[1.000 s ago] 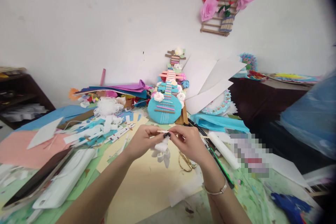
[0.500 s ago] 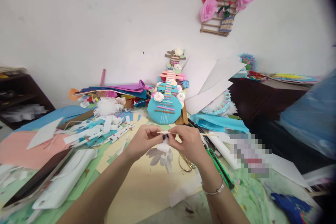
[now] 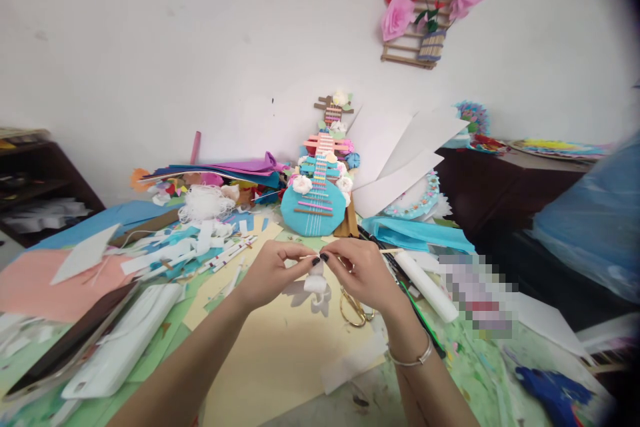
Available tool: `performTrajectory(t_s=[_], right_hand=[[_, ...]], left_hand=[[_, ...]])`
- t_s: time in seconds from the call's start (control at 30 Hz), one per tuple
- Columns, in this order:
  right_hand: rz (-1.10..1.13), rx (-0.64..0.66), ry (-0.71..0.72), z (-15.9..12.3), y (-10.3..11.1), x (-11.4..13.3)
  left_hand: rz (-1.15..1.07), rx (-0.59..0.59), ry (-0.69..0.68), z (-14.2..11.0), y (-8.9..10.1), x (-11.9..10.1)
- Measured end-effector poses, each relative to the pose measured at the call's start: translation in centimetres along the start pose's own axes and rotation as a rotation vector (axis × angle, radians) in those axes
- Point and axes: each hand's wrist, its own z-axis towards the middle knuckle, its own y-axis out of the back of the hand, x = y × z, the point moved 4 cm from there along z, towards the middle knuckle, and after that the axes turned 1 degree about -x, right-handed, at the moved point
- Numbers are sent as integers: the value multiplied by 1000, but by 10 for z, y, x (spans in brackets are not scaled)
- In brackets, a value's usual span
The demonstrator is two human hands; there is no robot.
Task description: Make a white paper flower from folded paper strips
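My left hand and my right hand meet in the middle, fingertips pinched together. Between them is a thin pale stick, whose end pokes out to the right behind my right hand. A curled strip of white paper hangs from the stick just under my fingertips, pinched by both thumbs. Below it, white paper petals lie on a cream paper sheet. Gold-handled scissors rest beside my right wrist, partly hidden.
A blue paper lute with white flowers stands against the wall. Paper scraps, a phone and a white case lie left. To the right are a white paper roll and a blue glue gun.
My fingertips have shifted slightly along the stick, and its left end now hides behind my left fingers. The white paper strip hangs a little lower and looks more curled.
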Motion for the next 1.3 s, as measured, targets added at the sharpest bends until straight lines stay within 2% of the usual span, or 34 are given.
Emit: performTrajectory(t_s=[0.13, 0.5, 0.67, 1.0, 1.3], right_hand=[[4, -2, -1, 0, -2, -3], [32, -31, -29, -1, 1, -3], [32, -37, -29, 0, -1, -4], [-7, 51, -9, 0, -2, -4], [41, 40, -13, 0, -4, -5]], left_hand=[[63, 30, -42, -1, 0, -4], [13, 13, -90, -2, 0, -4], [86, -16, -83, -1, 1, -2], [175, -18, -122, -1, 5, -5], [129, -13, -106, -1, 5, -6]])
